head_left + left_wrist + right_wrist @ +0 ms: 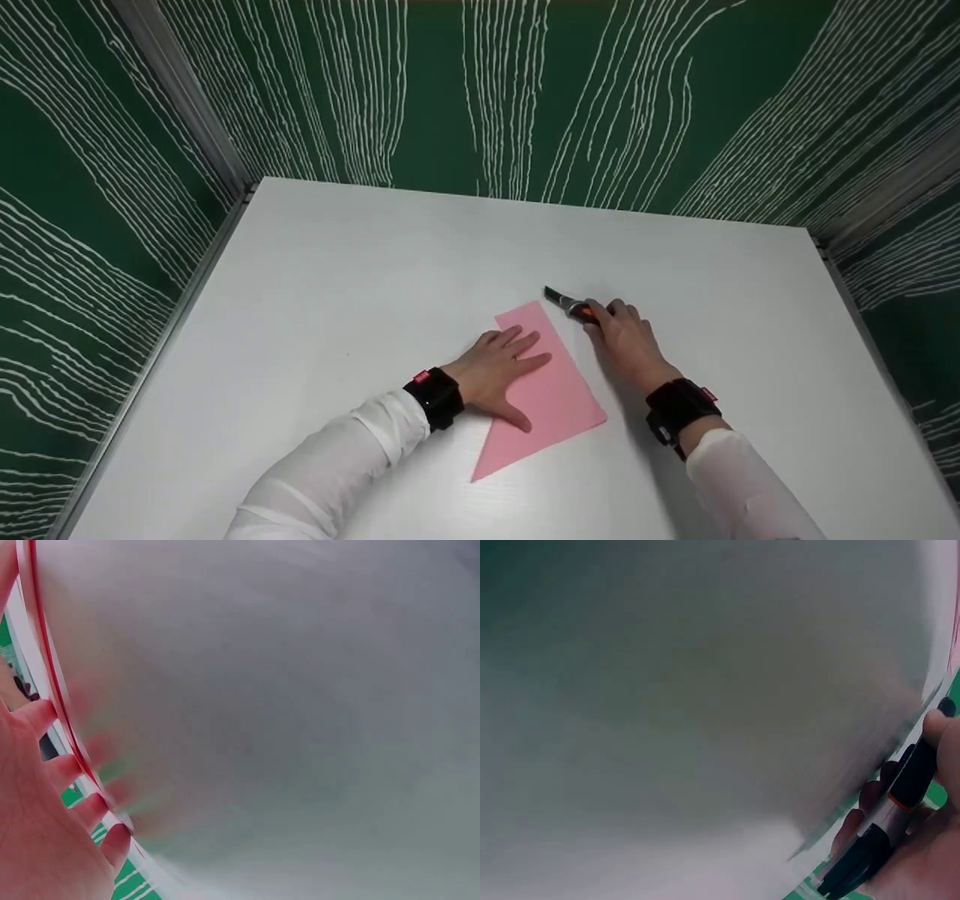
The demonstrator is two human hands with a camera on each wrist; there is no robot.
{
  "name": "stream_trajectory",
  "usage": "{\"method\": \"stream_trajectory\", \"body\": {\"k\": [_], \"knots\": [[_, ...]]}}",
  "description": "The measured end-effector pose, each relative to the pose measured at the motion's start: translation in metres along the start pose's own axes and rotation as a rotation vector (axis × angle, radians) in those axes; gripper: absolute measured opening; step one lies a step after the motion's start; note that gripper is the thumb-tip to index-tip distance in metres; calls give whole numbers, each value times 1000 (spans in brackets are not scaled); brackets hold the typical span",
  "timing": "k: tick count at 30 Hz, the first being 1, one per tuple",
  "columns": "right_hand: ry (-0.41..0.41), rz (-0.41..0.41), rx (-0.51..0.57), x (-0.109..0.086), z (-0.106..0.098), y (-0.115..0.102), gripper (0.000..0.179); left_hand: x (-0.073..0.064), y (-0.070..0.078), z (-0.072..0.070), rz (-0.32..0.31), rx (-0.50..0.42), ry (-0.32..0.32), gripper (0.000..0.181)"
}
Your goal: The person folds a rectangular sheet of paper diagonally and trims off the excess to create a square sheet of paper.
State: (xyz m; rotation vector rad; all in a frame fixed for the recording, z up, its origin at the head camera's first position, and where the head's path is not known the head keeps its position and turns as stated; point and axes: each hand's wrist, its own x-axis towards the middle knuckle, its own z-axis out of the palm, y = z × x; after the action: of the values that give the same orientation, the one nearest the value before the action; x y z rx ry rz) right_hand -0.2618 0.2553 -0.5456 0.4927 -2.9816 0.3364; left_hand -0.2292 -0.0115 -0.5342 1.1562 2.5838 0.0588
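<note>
A sheet of pink paper (559,397), seemingly folded, lies on the white table and narrows to a point at its near left corner. My left hand (499,371) presses on its left part with the fingers spread. In the left wrist view the fingers of that hand (37,795) reach the paper's thin red edge (56,682). Just right of the paper's far corner, my right hand (630,345) grips a utility knife (564,302) with a black, silver and orange body. Its dark tip points to the far left. The right wrist view shows the knife (885,829) along the curled fingers.
The white table (360,255) spreads around the paper on every side. Green walls (435,97) with wavy white lines stand behind and at both sides, joined by grey metal posts (180,82). Both wrists carry black straps (435,397).
</note>
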Motion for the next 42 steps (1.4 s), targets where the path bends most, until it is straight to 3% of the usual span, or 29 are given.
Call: {"method": "stream_trajectory", "body": {"k": [13, 20, 34, 42], "knots": [[17, 160, 194, -10, -12, 20, 42, 1, -2, 3, 4, -9, 20, 113], [61, 184, 201, -18, -22, 28, 40, 0, -1, 2, 5, -45, 10, 113], [67, 227, 185, -26, -32, 38, 34, -1, 0, 4, 2, -38, 15, 113], [-5, 286, 303, -27, -33, 45, 35, -1, 2, 2, 6, -47, 19, 112]]}}
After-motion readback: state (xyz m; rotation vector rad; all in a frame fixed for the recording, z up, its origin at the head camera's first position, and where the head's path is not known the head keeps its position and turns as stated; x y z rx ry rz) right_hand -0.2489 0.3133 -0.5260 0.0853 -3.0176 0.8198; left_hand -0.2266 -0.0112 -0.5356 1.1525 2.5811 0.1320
